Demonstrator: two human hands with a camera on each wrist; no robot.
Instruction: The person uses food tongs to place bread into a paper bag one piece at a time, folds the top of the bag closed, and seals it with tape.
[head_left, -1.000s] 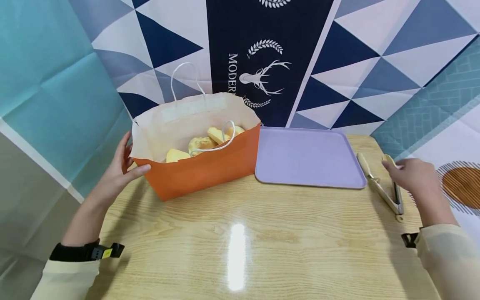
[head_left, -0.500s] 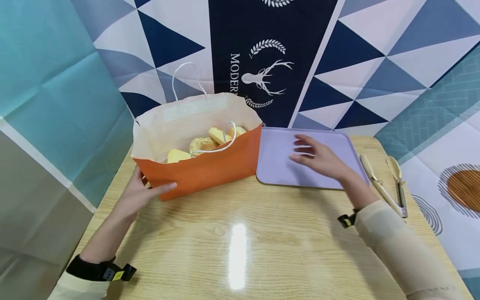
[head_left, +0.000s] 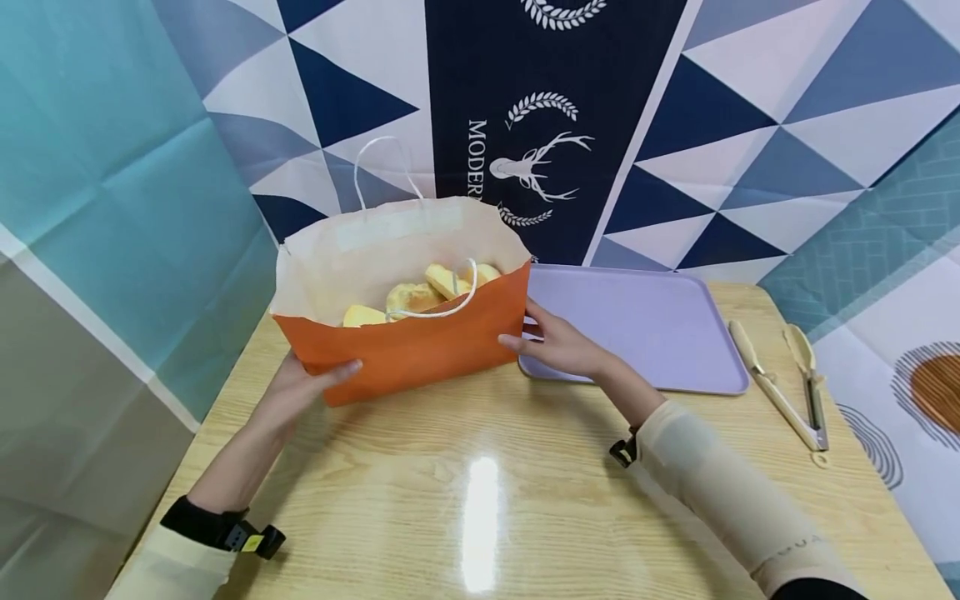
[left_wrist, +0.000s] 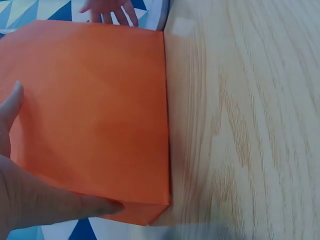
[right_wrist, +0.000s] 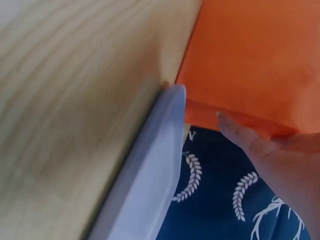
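An orange paper bag with a pale inside and white cord handles stands at the back left of the table. Several yellowish pieces of bread lie inside it. At the bag's lower left corner my left hand holds it, thumb across the front and fingers along the side. My right hand is at the bag's right end, its thumb by the front face and its fingers at the side. In the right wrist view one straight finger touches the bag's side; in the left wrist view the right fingers look spread.
A lilac tray lies right of the bag, partly behind the right hand. Farther right, tongs with cream ends lie spread near the table's edge. Patterned cloth hangs behind. Wooden tabletop extends in front.
My right hand has left the tongs and crossed left over the tray to the bag's right end. My left hand has slid from the bag's upper left edge to its lower left corner.
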